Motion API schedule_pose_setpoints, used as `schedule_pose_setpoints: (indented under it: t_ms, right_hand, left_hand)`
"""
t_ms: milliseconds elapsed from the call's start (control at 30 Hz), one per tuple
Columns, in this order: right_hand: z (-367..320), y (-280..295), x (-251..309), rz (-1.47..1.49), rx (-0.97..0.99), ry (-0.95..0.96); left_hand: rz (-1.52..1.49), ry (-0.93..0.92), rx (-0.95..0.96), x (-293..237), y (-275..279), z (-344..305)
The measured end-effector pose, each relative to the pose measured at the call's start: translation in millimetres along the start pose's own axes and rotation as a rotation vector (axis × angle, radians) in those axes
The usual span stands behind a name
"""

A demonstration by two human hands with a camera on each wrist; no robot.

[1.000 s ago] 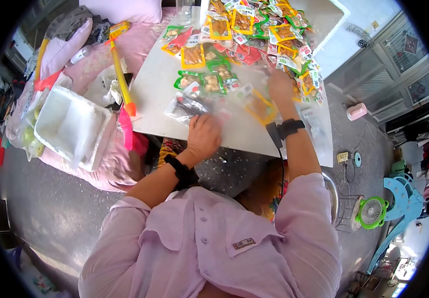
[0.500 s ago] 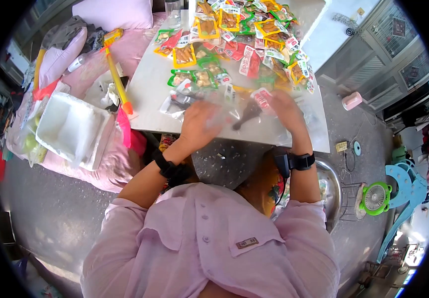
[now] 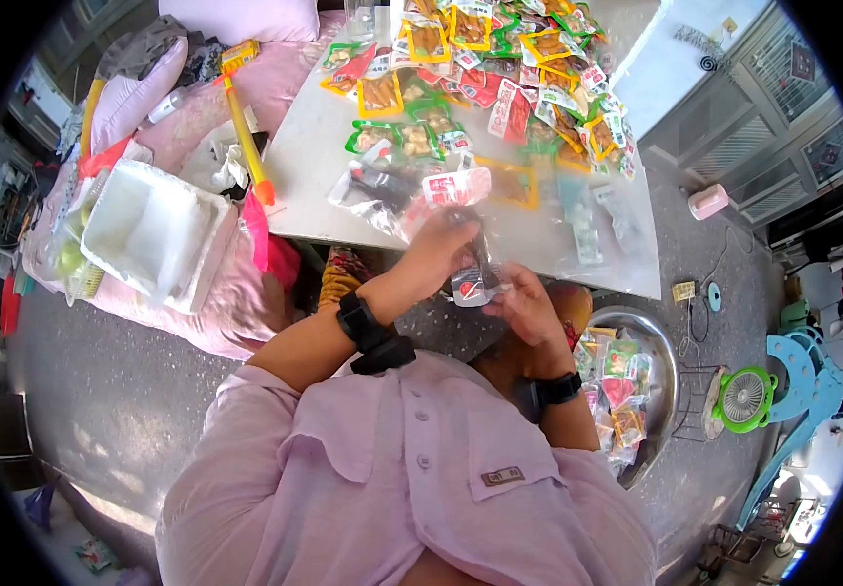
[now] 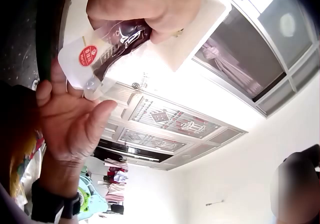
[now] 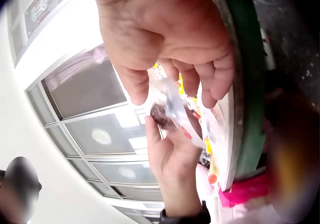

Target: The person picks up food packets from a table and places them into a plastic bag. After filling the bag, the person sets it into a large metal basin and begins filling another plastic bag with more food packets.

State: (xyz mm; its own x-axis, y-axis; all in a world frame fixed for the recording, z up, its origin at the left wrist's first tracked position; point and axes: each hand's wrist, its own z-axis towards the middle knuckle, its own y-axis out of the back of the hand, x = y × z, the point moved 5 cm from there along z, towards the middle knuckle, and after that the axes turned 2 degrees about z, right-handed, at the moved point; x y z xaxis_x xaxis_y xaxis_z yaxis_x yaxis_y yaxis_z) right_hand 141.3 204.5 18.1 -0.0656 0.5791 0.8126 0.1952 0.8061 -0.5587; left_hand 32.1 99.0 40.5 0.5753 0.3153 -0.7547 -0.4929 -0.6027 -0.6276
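Just off the table's front edge, my left hand [image 3: 437,251] grips a clear packet [image 3: 470,283] with dark food inside and a red round logo. The packet [image 4: 107,51] hangs tilted from the left hand [image 4: 150,6] in the left wrist view. My right hand [image 3: 529,308] is at its lower end, palm up with fingers spread; whether it touches the film I cannot tell. Beyond the left hand, a red-and-white packet [image 3: 456,187] lies beside a clear bag with dark contents [image 3: 382,186] on the white table [image 3: 294,195].
Colourful packets [image 3: 519,68] are heaped at the table's back. A metal basin [image 3: 673,391] with packets stands at the lower right. A white foam box [image 3: 148,230] sits on the pink bedding at the left, near a yellow stick [image 3: 244,137]. A green fan [image 3: 745,398] is far right.
My right hand has come back from the heap to beside the left. The dark food packet is now in the left hand at the table's edge, and a red-and-white packet lies near the clear bag.
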Motion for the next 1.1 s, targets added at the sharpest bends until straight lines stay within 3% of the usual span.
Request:
schedule_pose_setpoints:
  t_ms: [167, 467, 567, 700, 733, 833, 933, 1100]
  right_hand:
    - [1.8, -1.5, -21.5, 0.151, -0.173, 0.176]
    - [2.8, 1.4, -11.0, 0.114, -0.350, 0.219]
    - [3.8, 21.3, -1.5, 0.145, -0.324, 0.320]
    - [-2.1, 37.1, 16.2, 0.085, -0.409, 0.337]
    - [-3.7, 33.5, 20.0, 0.101, -0.468, 0.336]
    - [-1.8, 32.2, 22.5, -0.010, -0.440, 0.284]
    - [1.5, 27.4, 22.7, -0.037, -0.412, 0.206]
    - [10.2, 31.5, 17.7, -0.047, -0.336, 0.055]
  left_hand:
    - [-0.141, 0.019, 0.036, 17.0, -5.3, -0.5]
    - [0.118, -0.044, -0.046, 10.7, -3.3, 2.3]
    - [0.612, -0.132, 0.091, -2.3, -1.3, -0.6]
    - [1.590, -0.813, -0.251, -41.5, -0.2, -16.7]
    - [1.600, -0.834, -0.259, -40.3, 2.5, -14.3]
    - [1.836, -0.732, -0.291, -37.0, 10.8, -3.1]
    - [1.881, -0.736, -0.302, -28.4, 22.3, 6.3]
    - [1.781, -0.577, -0.328, -29.8, 26.2, 7.3]
